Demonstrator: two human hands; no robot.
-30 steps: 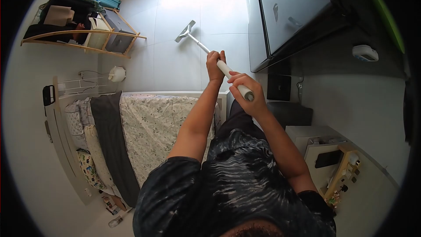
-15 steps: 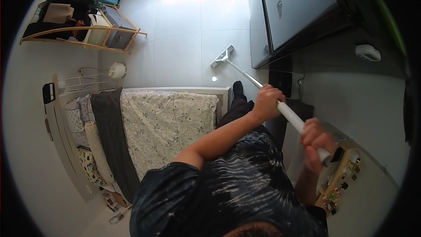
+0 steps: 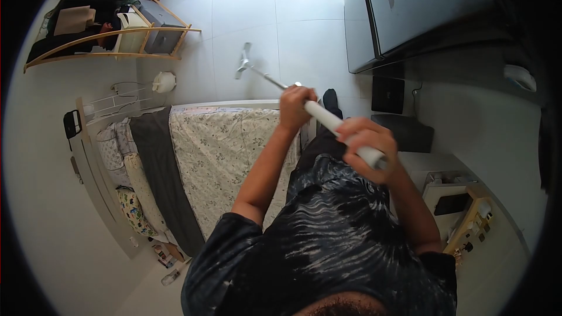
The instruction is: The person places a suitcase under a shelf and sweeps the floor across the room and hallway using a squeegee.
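Note:
A long-handled floor mop slants across the view, its thick white grip running into a thin metal pole. The narrow T-shaped mop head is over the pale tiled floor, slightly blurred; I cannot tell if it touches the tiles. My left hand is closed around the handle where the grip meets the pole. Nearer my body, my right hand wraps the upper grip just short of its end. Both hands are in front of my torso, past the edge of the bed.
A bed with a floral cover and a dark grey blanket lies to the left. At the right rises a dark glossy refrigerator. A wooden rack with boxes stands far left, near a white round-bodied object.
The mop head has swept left across the floor. Both hands have moved left with the handle, and my right hand has come closer to the middle of my body.

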